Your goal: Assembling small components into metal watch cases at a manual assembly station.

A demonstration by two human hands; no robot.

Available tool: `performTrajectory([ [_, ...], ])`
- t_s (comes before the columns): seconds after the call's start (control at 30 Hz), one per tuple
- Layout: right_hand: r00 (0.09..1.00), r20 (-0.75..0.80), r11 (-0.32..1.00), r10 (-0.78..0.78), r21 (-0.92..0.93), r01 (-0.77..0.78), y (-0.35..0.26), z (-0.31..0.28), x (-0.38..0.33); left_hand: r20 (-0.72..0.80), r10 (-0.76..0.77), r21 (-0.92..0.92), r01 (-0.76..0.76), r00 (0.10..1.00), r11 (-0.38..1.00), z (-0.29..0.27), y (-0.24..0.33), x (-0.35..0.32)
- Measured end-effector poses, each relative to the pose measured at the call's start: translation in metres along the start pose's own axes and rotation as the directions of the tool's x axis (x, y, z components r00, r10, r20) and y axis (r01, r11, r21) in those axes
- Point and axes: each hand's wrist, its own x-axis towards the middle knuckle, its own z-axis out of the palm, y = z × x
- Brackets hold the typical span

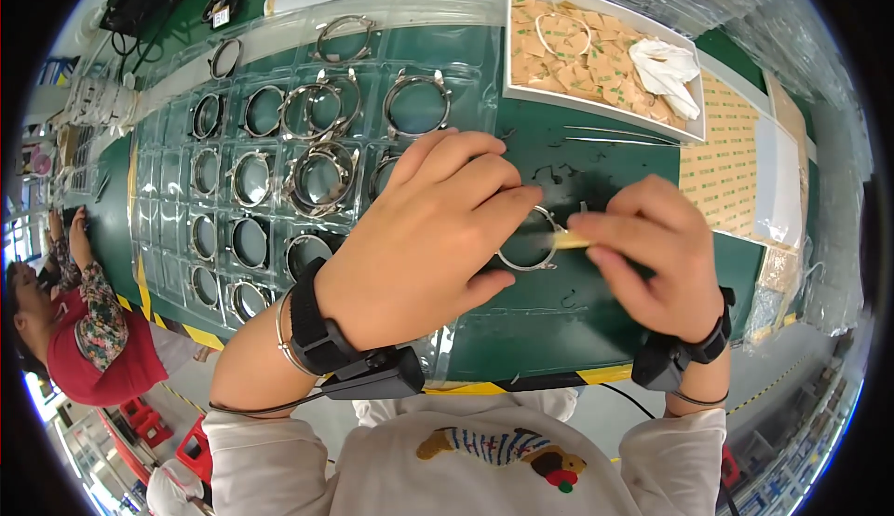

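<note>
By 1 metal ring (531,267), right hand (656,260) pinching yellow stick (570,240), left hand (419,232) — hold unclear

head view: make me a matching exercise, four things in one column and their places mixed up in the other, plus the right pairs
Things
1. crumpled white cloth
2. clear plastic tray
3. thin metal tools
4. blurred yellowish piece

Places
A. under rows of metal rings
B. between the fingers of the right hand
C. on the green table, just below the white box
D. inside the white box

Pairs: 1-D, 2-A, 3-C, 4-B
</note>
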Motion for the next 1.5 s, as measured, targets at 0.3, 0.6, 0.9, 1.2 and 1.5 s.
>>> performTrajectory([
  [0.3,0.996,0.086,0.996,-0.001,-0.088,0.008,-0.013,0.023,0.003,-0.029,-0.001,0.002,0.001,1.0,1.0,0.004,-0.003,-0.002],
  [0.6,0.992,0.127,0.995,0.022,-0.103,-0.009,-0.014,0.021,0.004,-0.068,-0.014,-0.008,0.014,0.998,1.0,0.01,-0.002,-0.004],
  [0.9,0.987,0.143,0.997,0.078,-0.035,-0.073,-0.013,0.02,0.004,-0.068,-0.034,0.003,0.034,0.997,0.999,0.014,0.0,-0.005],
  [1.2,0.988,0.118,0.995,0.103,-0.025,-0.1,-0.014,0.023,0.003,-0.091,-0.025,-0.006,0.025,0.996,1.0,0.013,0.0,-0.003],
  [1.5,0.99,0.081,0.993,0.119,-0.014,-0.119,-0.014,0.024,0.001,-0.095,-0.042,-0.025,0.039,0.995,0.999,0.012,0.001,-0.003],
])
